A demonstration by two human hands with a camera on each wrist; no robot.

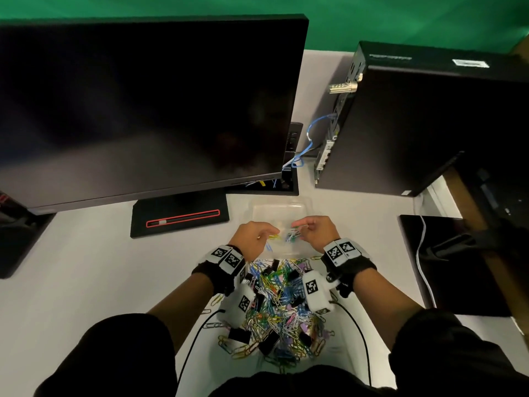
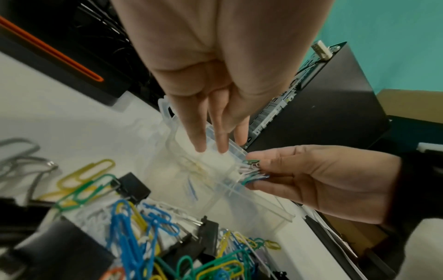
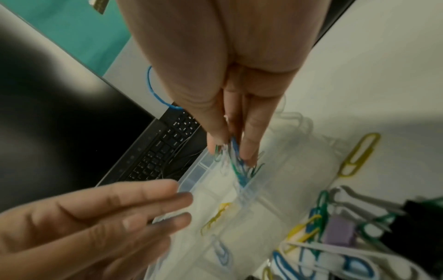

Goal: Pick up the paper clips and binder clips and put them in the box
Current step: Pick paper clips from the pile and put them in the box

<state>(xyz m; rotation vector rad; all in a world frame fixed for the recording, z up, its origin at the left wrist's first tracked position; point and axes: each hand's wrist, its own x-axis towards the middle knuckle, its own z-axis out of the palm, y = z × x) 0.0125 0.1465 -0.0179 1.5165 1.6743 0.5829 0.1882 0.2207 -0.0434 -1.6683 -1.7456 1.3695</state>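
My right hand (image 1: pixel 315 233) hung over the box (image 1: pixel 282 209), fingers pointing down and pinched together on a small bunch of paper clips (image 1: pixel 292 235), green, blue and white; I could not count them. My left hand (image 1: pixel 252 239) hovered beside it over the box's left side, fingers (image 2: pixel 200 132) straight, slightly spread and holding nothing. One clear box stood on the desk (image 1: pixel 86 253), just in front of the monitor stand (image 1: pixel 180 216). In it lay at least three loose clips (image 3: pixel 215 217): yellow, pale blue and blue. The pile (image 1: pixel 280 305) of clips, far too many to count, lay between my wrists toward the desk's near edge, touching the box, with at least five black binder clips (image 1: pixel 240 335) and some purple ones mixed in.
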